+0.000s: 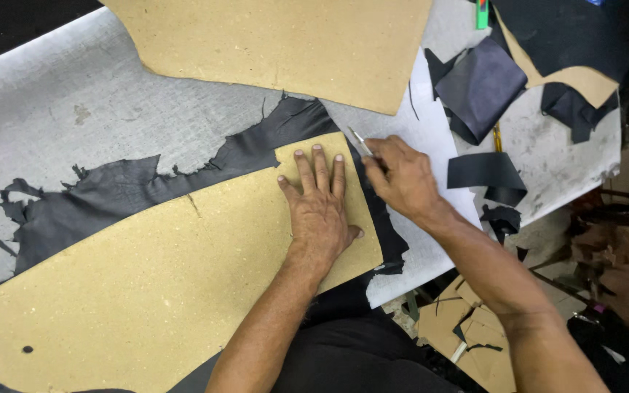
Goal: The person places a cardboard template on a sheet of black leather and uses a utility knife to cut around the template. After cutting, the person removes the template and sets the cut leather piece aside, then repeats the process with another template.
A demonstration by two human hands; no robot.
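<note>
1. A large tan fibreboard pattern with a curved outline lies flat on a ragged-edged sheet of black leather, which is spread over a grey work table.
2. The left hand rests palm-down on the pattern's upper right corner, fingers spread and extended, closed on nothing; it bears on the board surface.
3. The right hand is closed around a slim metal cutting blade, pinched between thumb and fingers. The blade tip sits at the pattern's top right edge, just beside the left fingertips, over the leather.
4. A second tan fibreboard pattern lies at the table's far side, well apart from both hands.
5. Black leather offcuts are scattered to the right of the right hand, on the table.
6. More tan board scraps lie below the table edge, at lower right.
</note>
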